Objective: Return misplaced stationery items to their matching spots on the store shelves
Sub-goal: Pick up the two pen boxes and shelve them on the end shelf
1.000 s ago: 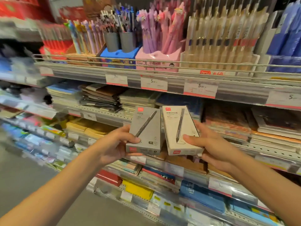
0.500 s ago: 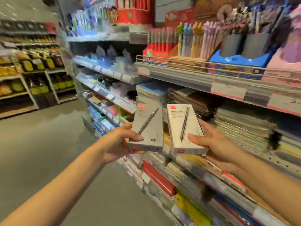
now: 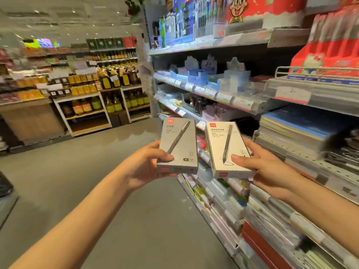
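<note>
I hold two pen boxes side by side in front of me, out over the aisle edge of the stationery shelves. My left hand (image 3: 144, 164) grips the grey pen box (image 3: 179, 140) by its lower end, thumb on the front. My right hand (image 3: 260, 166) grips the cream-white pen box (image 3: 225, 146) the same way. Each box shows a printed pen and a red logo at its top corner. Both boxes stand upright, a small gap between them.
Stationery shelves (image 3: 233, 101) with price tags run along the right, holding notebook stacks (image 3: 295, 131), blue display boxes and red pen packs (image 3: 330, 53). Grey floor (image 3: 77, 171) opens to the left. Across the aisle stands a white rack of oil bottles (image 3: 87, 101).
My view has swung left along the aisle: the pen-cup shelf has slid out to the right and the far oil-bottle racks have come into sight. Both hands keep their boxes.
</note>
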### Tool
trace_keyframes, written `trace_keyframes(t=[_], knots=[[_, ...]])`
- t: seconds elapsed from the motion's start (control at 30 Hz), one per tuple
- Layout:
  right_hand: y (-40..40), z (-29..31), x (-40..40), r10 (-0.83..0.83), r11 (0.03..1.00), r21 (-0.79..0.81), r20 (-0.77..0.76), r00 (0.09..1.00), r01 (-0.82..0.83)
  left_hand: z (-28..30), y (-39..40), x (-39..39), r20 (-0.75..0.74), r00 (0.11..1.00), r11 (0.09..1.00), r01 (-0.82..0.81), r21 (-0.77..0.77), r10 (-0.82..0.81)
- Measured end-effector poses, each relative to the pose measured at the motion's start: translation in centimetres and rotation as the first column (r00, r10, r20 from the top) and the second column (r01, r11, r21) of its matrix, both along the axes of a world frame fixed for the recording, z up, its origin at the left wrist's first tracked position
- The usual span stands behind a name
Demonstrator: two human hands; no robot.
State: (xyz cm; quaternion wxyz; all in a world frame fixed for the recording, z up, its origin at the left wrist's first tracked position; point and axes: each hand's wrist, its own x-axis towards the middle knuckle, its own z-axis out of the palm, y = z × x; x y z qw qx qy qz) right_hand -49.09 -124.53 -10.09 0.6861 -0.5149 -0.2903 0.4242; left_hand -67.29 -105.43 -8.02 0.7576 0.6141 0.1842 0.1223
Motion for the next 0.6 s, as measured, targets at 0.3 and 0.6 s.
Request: trace_keyframes(t=[0.3,0.6], knots=[[18.2,-0.9,6.2,0.046,0.994,0.096,-0.028,0.999,-0.044,-1.1,15.3,5.5,0.027,0.993,0.993,-0.112,-0.038,0.113],[36.9,0.9,14.1,0.064,0.989,0.131,-0.010,0.998,-0.062,0.6,31.3,13.1,0.043,0.974,0.972,-0.219,-0.088,0.224]])
